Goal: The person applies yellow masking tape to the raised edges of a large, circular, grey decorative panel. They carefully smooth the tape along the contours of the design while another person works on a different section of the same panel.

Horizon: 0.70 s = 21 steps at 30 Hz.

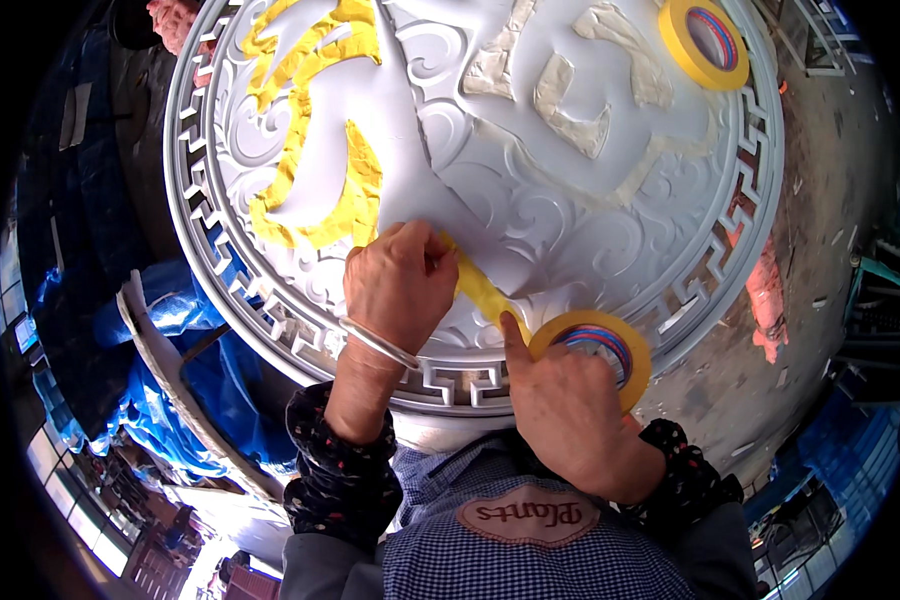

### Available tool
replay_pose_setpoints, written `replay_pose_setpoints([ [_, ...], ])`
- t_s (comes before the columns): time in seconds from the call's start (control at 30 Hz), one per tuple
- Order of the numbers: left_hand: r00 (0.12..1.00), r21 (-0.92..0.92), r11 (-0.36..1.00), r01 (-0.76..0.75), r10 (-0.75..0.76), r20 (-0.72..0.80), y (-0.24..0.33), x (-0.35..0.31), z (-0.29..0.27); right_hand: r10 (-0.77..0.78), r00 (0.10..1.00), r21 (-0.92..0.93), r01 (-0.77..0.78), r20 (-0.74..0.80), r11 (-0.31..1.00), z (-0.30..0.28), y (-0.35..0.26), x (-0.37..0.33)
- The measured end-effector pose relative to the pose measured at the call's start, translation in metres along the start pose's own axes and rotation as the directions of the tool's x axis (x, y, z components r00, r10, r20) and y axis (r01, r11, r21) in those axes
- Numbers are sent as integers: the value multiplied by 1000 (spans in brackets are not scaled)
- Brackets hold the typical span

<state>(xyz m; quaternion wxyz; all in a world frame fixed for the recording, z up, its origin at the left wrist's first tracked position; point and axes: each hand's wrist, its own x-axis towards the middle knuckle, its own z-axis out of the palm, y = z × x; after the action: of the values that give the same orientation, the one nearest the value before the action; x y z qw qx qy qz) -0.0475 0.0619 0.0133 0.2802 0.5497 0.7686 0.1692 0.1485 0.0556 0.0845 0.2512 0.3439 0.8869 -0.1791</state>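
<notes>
A large round white relief panel (410, 180) with a pierced fretwork rim lies before me. My left hand (400, 285) is closed, thumb and finger pinching a yellow strip of masking tape (482, 292) at the panel's lower middle. From there the strip runs down to a yellow tape roll (639, 372), which my right hand (575, 410) grips. My right index finger points along the strip and touches it near the roll. Torn yellow tape (364, 180) covers part of the raised shape on the left. Pale tape pieces (567, 112) lie on the raised shape at the right.
Another yellow tape roll (676, 35) rests on the panel's far right rim. Blue plastic sheeting (225, 400) and a curved pale edge (175, 385) stand to the left. Pinkish wrapped material (767, 305) lies on the littered floor (810, 220) at the right.
</notes>
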Motion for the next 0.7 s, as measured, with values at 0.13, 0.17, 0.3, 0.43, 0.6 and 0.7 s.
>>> replay_pose_setpoints([
  [0.13, 1000, -49, 999, 23, -22, 20, -1, 2, 0, -2, 1000, -6, 2, 26, 1000, 1, 0, 0],
  [0.17, 1000, -37, 999, 20, -20, 22, -1, 2, -1, -1, 1000, -4, 1, 9, 1000, 2, 0, 0],
  [0.3, 999, -33, 999, 21, -20, 28, -1, 1, -1, 4, 1000, -12, -5, -27, 1000, 2, 3, -1],
  [0.43, 1000, -58, 998, 22, -21, 20, -1, 0, -1, -5, 1000, -15, 5, -19, 1000, 0, 4, 0],
  [0.6, 1000, -59, 998, 19, -17, 23, -1, 0, 0, -7, 1000, -17, 7, -8, 1000, -1, 4, 1],
  [0.7, 1000, -52, 998, 20, -19, 18, 1, 0, -1, -9, 1000, -13, 9, -12, 1000, 1, 4, 2],
])
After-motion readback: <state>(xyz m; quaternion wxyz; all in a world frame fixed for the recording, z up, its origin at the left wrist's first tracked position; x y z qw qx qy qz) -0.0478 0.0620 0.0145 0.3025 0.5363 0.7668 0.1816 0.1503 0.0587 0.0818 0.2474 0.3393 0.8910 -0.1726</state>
